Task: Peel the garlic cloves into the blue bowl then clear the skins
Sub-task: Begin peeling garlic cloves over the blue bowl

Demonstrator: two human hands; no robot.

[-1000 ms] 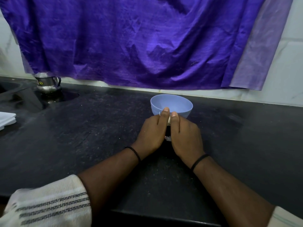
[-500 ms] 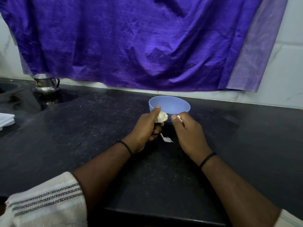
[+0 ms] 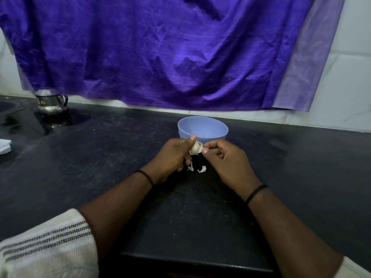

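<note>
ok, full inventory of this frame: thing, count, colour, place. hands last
blue bowl: 1, light blue, on the counter just behind the hands; no cloves visible inside
garlic: 1 piece, off-white, held in front of the bowl's near rim
skins: a few scraps, white, on the counter under the hands
counter: 1, black, speckled
cloth: 1, purple, hanging on the wall behind
steel pot: 1, silver, far left by the wall
white folded item: 1, left edge, cut off
wall tiles: white, right of the cloth
wristbands: 2, black, one per wrist
left hand: grips the garlic
right hand: pinches at the garlic's skin
</note>
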